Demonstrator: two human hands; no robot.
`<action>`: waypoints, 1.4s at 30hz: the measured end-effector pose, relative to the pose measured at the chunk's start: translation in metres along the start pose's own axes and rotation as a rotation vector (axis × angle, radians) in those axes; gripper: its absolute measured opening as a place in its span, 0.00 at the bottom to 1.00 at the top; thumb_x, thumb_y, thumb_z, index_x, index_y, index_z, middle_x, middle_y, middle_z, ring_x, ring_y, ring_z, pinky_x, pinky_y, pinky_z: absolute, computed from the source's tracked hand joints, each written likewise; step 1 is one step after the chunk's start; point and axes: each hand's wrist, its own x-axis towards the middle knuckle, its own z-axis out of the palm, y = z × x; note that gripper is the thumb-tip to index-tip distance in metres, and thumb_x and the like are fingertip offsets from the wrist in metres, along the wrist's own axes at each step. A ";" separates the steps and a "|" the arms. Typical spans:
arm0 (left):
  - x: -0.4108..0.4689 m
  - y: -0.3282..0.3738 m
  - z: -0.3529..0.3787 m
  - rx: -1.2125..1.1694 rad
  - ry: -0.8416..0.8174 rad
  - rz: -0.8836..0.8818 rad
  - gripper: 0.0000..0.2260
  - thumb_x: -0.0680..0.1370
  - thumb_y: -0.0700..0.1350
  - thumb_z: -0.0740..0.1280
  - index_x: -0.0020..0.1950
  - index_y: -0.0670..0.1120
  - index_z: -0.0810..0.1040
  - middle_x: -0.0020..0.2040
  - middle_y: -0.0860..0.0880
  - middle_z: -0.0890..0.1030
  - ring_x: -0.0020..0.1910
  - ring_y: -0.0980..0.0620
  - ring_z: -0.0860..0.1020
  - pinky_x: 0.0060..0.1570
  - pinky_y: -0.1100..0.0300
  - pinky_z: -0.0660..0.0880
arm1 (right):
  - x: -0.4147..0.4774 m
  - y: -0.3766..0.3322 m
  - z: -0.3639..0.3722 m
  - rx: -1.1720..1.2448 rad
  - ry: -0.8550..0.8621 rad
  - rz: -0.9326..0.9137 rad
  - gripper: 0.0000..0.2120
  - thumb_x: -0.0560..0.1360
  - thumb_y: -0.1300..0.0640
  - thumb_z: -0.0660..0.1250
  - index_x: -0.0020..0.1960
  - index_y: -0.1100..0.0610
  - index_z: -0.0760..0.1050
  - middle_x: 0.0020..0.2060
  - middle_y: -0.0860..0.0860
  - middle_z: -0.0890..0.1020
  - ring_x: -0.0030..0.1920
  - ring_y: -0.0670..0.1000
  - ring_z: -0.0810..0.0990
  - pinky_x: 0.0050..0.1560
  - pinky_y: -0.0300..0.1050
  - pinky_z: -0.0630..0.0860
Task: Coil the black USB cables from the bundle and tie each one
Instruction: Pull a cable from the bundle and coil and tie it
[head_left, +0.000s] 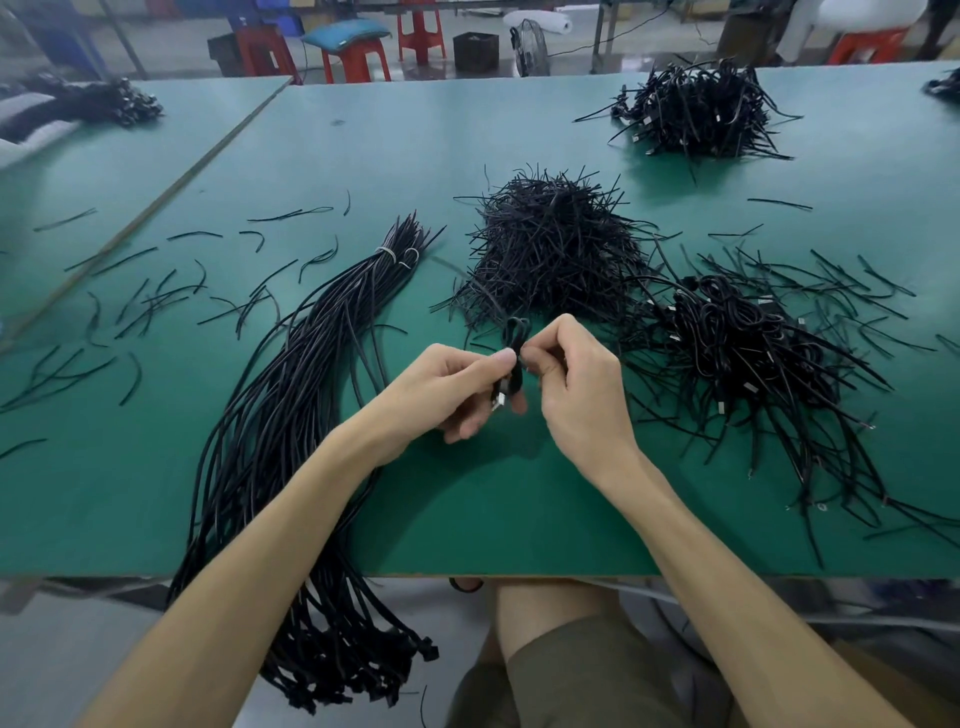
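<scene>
A small coiled black USB cable (515, 338) is held upright above the green table (467, 519), its loop sticking up and a silver plug showing below. My left hand (452, 389) pinches the coil's middle from the left. My right hand (576, 384) pinches it from the right, fingers curled at the same spot. A long bundle of straight black cables (291, 395), bound near its far end with white ties, lies to the left and hangs over the table's front edge. A pile of black twist ties (556, 244) sits just behind my hands.
A heap of coiled, tied cables (748, 343) lies to the right, another heap (696, 111) at the back right. Loose ties (156, 296) are scattered on the left. Red stools (358, 57) and a fan stand beyond the table. My knees are under the front edge.
</scene>
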 end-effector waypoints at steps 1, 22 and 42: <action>0.000 0.000 -0.001 -0.033 -0.014 -0.003 0.23 0.84 0.60 0.59 0.44 0.47 0.85 0.24 0.48 0.70 0.24 0.49 0.66 0.29 0.58 0.62 | 0.000 0.001 0.001 -0.013 -0.004 -0.010 0.08 0.79 0.69 0.64 0.42 0.62 0.71 0.36 0.51 0.77 0.38 0.47 0.73 0.40 0.34 0.68; 0.005 -0.010 -0.001 0.655 0.377 0.508 0.23 0.79 0.54 0.72 0.73 0.54 0.75 0.73 0.60 0.72 0.74 0.54 0.68 0.69 0.53 0.66 | -0.001 0.007 0.003 -0.027 -0.074 -0.104 0.12 0.74 0.74 0.64 0.41 0.60 0.67 0.36 0.45 0.72 0.36 0.45 0.69 0.36 0.35 0.64; 0.005 -0.012 0.007 0.500 0.485 0.268 0.14 0.80 0.65 0.62 0.47 0.57 0.77 0.35 0.58 0.83 0.44 0.50 0.77 0.53 0.65 0.64 | 0.000 0.000 0.005 0.026 -0.075 -0.062 0.15 0.77 0.75 0.63 0.45 0.54 0.70 0.39 0.40 0.74 0.41 0.27 0.76 0.41 0.19 0.68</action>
